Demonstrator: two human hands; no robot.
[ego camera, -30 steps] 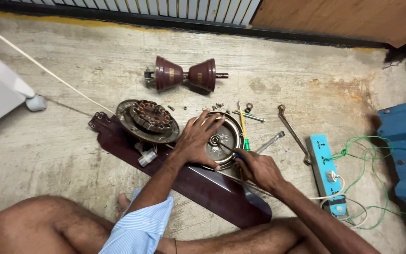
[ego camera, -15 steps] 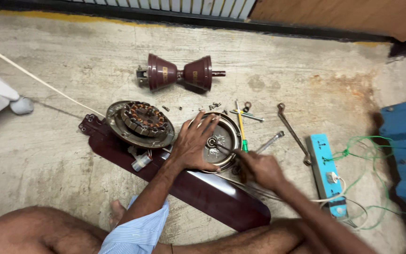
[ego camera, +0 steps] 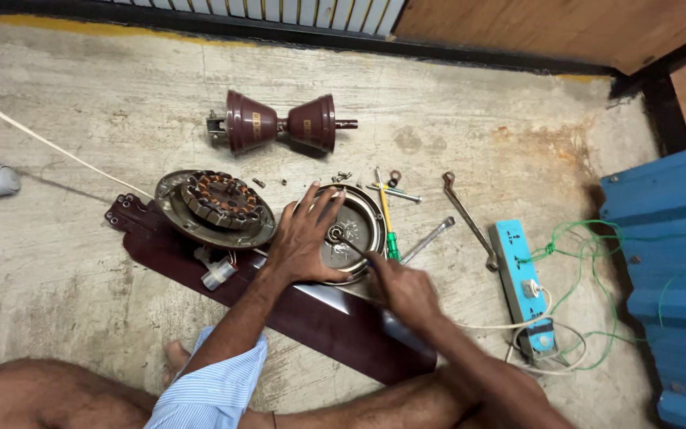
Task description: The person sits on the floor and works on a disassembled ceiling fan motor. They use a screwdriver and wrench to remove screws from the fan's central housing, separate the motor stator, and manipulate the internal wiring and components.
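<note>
The left hand [ego camera: 305, 242] lies flat, fingers spread, on the round metal motor cover [ego camera: 352, 229] on the concrete floor [ego camera: 81, 262], gripping nothing. The right hand [ego camera: 403, 287] is closed around a thin tool [ego camera: 351, 245] whose tip rests at the cover's central bearing. Just left sits the stator with copper windings [ego camera: 217, 205], resting on a dark maroon fan blade [ego camera: 335, 326] that runs diagonally under both arms. Beyond them lies the maroon double-cup downrod canopy [ego camera: 279, 125], bearing small pale rectangular labels. A green-handled screwdriver [ego camera: 389, 226], loose screws [ego camera: 341, 176] and a spanner [ego camera: 467, 216] crowd the cover's right edge. A light blue power strip [ego camera: 524, 280] with tangled green wire [ego camera: 589, 262] lies near blue corrugated sheeting [ego camera: 668, 278]. Bare floor opens to the left.
</note>
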